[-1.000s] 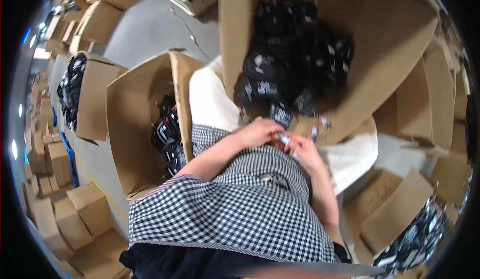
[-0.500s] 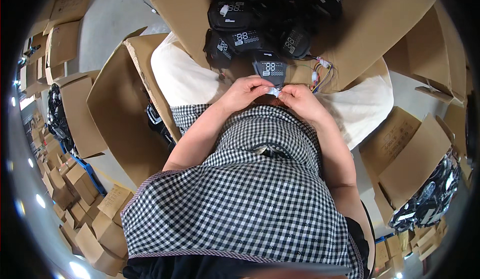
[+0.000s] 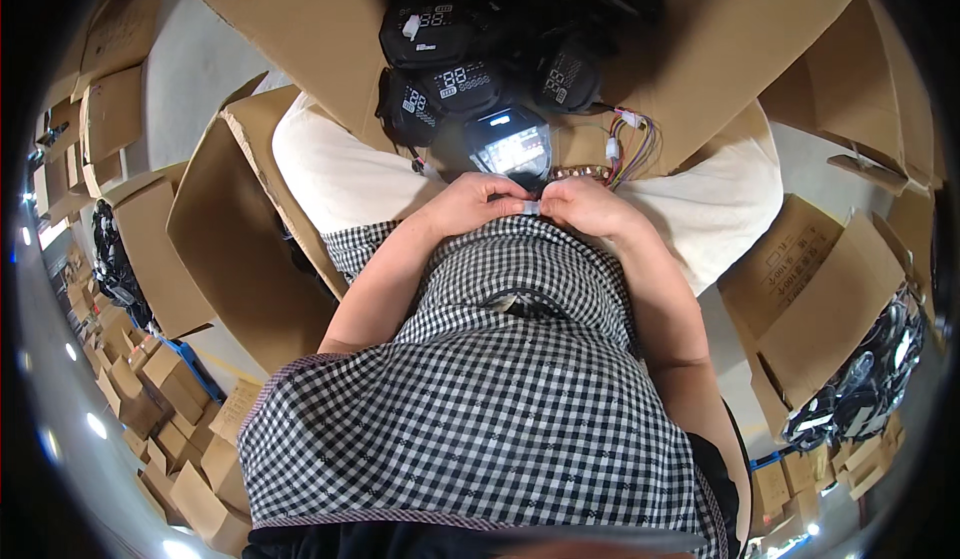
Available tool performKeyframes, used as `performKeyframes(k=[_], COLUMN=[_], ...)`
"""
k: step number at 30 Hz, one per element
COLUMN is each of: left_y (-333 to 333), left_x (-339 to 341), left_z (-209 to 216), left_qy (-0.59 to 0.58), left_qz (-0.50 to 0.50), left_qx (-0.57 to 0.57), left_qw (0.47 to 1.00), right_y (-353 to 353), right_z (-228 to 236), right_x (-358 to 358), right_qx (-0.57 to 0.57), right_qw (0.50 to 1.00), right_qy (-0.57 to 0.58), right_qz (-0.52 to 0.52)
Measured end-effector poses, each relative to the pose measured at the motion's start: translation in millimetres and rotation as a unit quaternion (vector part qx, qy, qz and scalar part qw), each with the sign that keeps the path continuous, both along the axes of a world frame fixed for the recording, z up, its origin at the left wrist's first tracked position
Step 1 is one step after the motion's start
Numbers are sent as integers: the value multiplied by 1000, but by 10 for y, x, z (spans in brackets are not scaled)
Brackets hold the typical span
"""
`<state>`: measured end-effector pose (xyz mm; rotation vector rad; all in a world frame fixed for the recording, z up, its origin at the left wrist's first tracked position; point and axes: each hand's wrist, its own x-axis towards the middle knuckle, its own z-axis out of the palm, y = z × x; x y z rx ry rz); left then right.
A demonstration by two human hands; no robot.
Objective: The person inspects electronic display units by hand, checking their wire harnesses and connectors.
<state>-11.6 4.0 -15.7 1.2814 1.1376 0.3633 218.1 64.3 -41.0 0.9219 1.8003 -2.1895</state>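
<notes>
My left hand [image 3: 472, 205] and my right hand [image 3: 588, 206] meet in front of my apron, fingertips pinched from both sides on a small white plug connector [image 3: 531, 208]. Just beyond them a black display unit [image 3: 512, 149] lies on the cardboard, its screen glowing bright white. Right of it, colored wires [image 3: 637, 149] with white plugs curve over the cardboard toward my right hand. More dark display units [image 3: 462, 85] are heaped behind, one with a white plug [image 3: 411, 28] on its face. My fingers cover most of the connector.
A cardboard surface [image 3: 720, 69] spreads before my knees. An open carton [image 3: 235, 249] stands close on my left. At the right, another carton [image 3: 835, 309] has bagged black parts [image 3: 865, 379] beside its flap. Many boxes [image 3: 190, 499] fill the floor farther left.
The near display has gone from dim white markings to a bright glowing screen. Both hands, still pinching the connector, have come slightly closer to my body, and the view has shifted a little.
</notes>
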Motion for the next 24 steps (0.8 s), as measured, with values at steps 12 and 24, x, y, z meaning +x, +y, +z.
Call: performKeyframes(k=[12,24], left_y=[79,267], left_x=[151,464], left_z=[363,225], left_qy=[176,243], left_qz=[86,23], left_qx=[178,355], left_qw=[964,902], right_y=[873,118], right_z=[-280,27], right_x=[157,254], right_qx=[540,-34], right_qw=[753,962], right_qy=[-372,22], right_qz=[49,-271])
